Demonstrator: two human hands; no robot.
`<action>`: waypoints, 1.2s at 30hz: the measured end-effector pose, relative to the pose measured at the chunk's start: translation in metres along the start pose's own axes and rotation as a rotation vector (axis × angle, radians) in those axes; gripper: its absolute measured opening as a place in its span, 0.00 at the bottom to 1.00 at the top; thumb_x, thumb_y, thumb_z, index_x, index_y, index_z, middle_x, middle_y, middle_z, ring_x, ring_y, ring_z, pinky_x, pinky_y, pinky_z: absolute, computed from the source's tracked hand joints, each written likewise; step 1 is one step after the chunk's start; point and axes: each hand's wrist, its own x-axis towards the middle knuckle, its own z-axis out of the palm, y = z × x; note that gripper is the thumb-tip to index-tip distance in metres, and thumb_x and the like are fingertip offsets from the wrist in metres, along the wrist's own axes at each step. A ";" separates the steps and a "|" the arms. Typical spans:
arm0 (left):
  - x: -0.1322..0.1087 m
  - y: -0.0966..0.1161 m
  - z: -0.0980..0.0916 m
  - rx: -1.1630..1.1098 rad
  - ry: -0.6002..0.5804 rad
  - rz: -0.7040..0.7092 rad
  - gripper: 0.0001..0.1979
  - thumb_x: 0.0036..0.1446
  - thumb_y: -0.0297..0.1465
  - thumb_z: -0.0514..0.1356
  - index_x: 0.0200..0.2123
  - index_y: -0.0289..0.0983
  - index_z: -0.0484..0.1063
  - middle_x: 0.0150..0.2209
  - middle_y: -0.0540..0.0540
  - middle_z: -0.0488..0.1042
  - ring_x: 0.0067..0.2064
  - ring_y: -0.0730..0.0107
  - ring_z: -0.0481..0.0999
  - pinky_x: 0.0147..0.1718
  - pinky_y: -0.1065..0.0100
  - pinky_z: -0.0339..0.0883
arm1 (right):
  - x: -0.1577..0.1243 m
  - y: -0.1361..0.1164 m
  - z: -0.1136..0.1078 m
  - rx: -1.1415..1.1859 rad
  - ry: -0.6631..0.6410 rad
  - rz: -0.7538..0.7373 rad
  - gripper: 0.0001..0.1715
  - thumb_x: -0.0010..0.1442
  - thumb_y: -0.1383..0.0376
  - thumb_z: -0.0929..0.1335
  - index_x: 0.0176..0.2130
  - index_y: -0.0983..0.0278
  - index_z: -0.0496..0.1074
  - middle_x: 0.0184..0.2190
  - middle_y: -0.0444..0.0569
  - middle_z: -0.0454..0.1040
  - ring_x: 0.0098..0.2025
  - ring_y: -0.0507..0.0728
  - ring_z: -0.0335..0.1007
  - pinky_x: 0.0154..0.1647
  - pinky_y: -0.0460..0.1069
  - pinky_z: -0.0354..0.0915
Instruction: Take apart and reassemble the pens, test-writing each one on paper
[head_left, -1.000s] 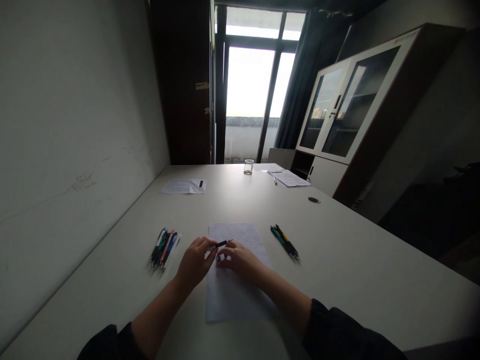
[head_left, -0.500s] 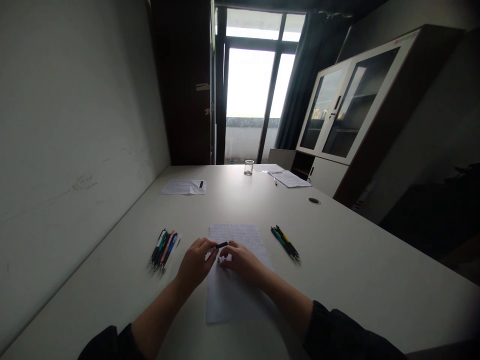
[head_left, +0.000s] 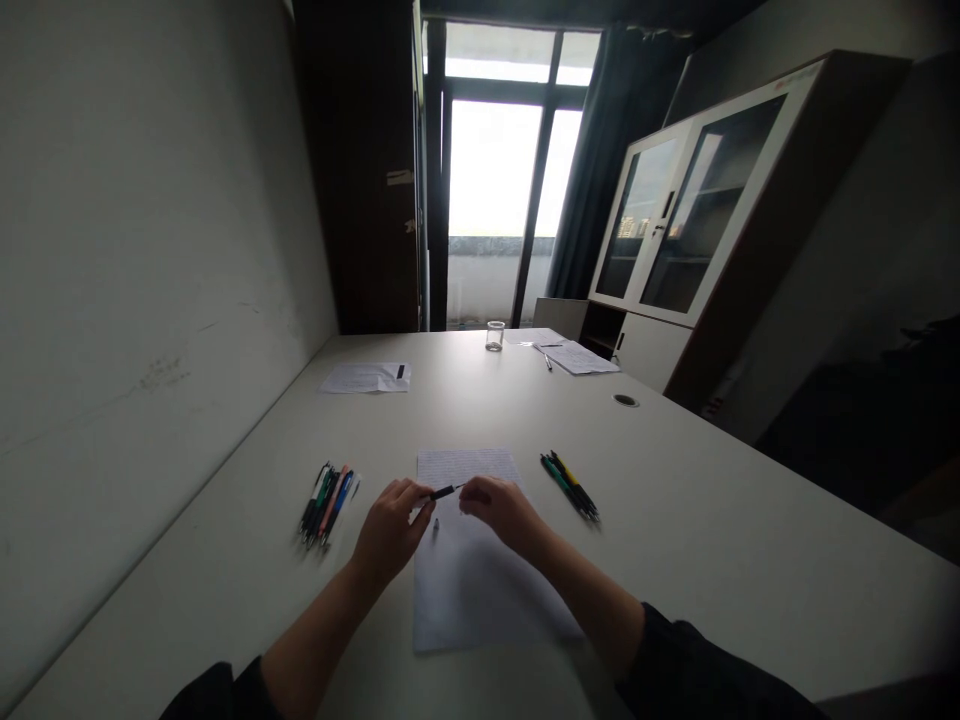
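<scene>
My left hand [head_left: 394,525] pinches the dark barrel of a pen [head_left: 442,492] above a lined sheet of paper [head_left: 465,590]. From the barrel's right end a thin tip sticks out toward my right hand [head_left: 499,505]. The fingers of that hand are curled together at the thin tip; what they pinch, if anything, is too small to make out. A small pale pen piece [head_left: 436,523], seemingly the tip cone, rests on the paper below the barrel.
Several pens [head_left: 326,505] lie bunched on the left, and more pens [head_left: 571,487] on the right. Farther back are a glass jar [head_left: 494,337], a paper at left [head_left: 364,377], stacked papers [head_left: 577,358] and a round desk hole [head_left: 625,400]. A wall [head_left: 165,300] borders the left.
My right hand has let go of the small pen piece, which now rests on the paper. That hand has shifted right, and the thin tip at the barrel's end now shows. My left hand keeps its hold.
</scene>
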 end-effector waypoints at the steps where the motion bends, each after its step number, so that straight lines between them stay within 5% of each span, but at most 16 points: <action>1: 0.000 0.000 0.000 0.004 0.002 -0.001 0.06 0.62 0.26 0.56 0.41 0.40 0.71 0.37 0.45 0.73 0.39 0.62 0.73 0.33 0.65 0.72 | 0.001 0.000 -0.005 0.040 0.026 0.023 0.03 0.55 0.65 0.72 0.33 0.62 0.76 0.28 0.44 0.77 0.30 0.53 0.71 0.33 0.47 0.64; 11: 0.000 -0.001 0.001 0.007 0.000 -0.015 0.06 0.62 0.26 0.56 0.40 0.40 0.71 0.37 0.46 0.74 0.39 0.63 0.74 0.32 0.67 0.71 | 0.000 -0.006 -0.032 0.487 0.151 0.141 0.15 0.52 0.57 0.74 0.36 0.65 0.74 0.32 0.50 0.79 0.37 0.57 0.75 0.41 0.52 0.69; 36: 0.000 0.001 0.001 -0.008 -0.049 -0.027 0.06 0.62 0.26 0.56 0.41 0.40 0.71 0.37 0.46 0.73 0.40 0.63 0.72 0.33 0.67 0.71 | -0.002 -0.012 -0.023 0.562 0.134 0.140 0.14 0.50 0.58 0.76 0.33 0.64 0.75 0.33 0.49 0.80 0.37 0.57 0.75 0.40 0.51 0.68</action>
